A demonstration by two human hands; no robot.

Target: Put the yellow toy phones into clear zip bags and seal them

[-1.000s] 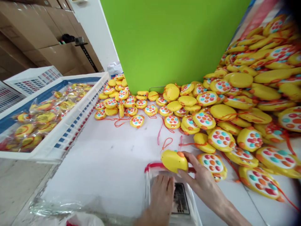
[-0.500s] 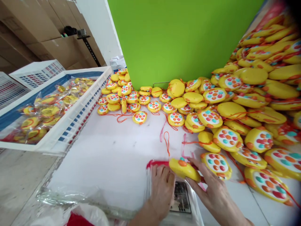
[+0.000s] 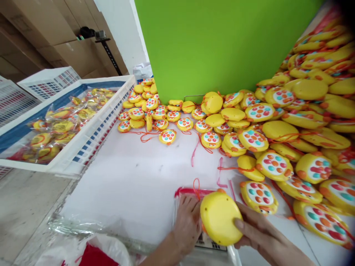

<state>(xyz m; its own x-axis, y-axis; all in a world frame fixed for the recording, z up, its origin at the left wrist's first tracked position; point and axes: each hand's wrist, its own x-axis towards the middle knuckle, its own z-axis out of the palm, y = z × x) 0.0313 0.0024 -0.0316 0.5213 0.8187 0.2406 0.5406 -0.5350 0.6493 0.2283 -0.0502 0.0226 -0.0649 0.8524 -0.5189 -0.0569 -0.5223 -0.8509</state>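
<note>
My right hand (image 3: 257,231) grips a round yellow toy (image 3: 220,218) with its plain back turned up, held over a clear plastic bag (image 3: 194,221) that has a red zip strip at its top edge. The toy's orange cord (image 3: 196,184) loops above the strip. My left hand (image 3: 186,225) rests on the bag with its fingers bent at the bag's mouth, just left of the toy. A big heap of the same yellow toys (image 3: 280,122) with coloured buttons covers the right and far side of the white table (image 3: 133,184).
A white slatted crate (image 3: 83,144) with bagged toys stands at the left, another crate behind it. A green board (image 3: 222,48) stands upright at the back. Loose plastic bags (image 3: 91,251) lie at the near left edge. Cardboard boxes fill the far left.
My right hand has turned the toy from edge-on to back-up and brought it nearer, over the bag. My left hand slid up to the bag's red strip.
</note>
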